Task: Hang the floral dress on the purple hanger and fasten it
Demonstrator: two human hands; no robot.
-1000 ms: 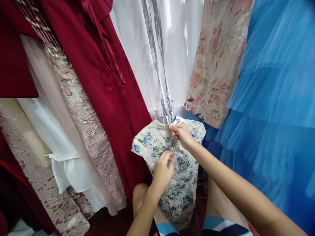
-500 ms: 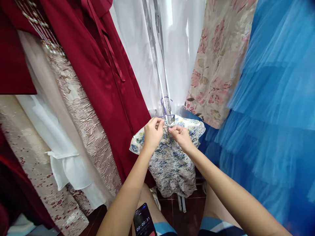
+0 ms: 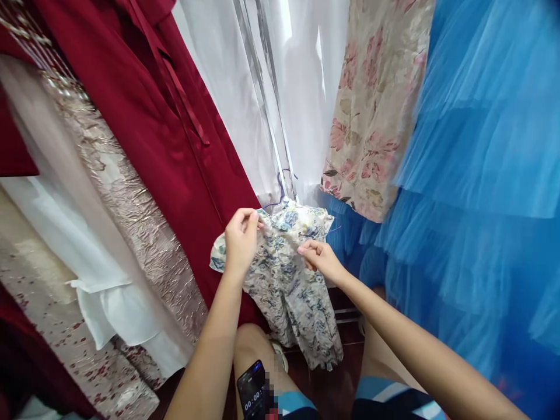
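A white dress with a blue and yellow floral print (image 3: 289, 291) hangs low in front of me on a purple hanger (image 3: 280, 185). One end of the hanger sticks out past the dress's right shoulder. My left hand (image 3: 241, 238) is closed in a pinch on the dress near its left shoulder. In front of the dress's right side, my right hand (image 3: 322, 260) has its thumb and fingers pressed together. What lies between those right fingertips, if anything, is too small to make out.
A long dark red garment (image 3: 175, 151) and pale textured dresses (image 3: 144, 233) hang at left. Behind are white cloth (image 3: 301, 87) and metal poles (image 3: 273, 116). A pink-flowered garment (image 3: 371, 128) and blue tulle tiers (image 3: 476, 175) hang at right. A phone (image 3: 252, 388) rests by my thigh.
My hands have moved apart from the neckline, the left one leftward, the right one slightly down. The dress has shifted left, its right shoulder drawn inward, baring the hanger's end. The view has turned slightly.
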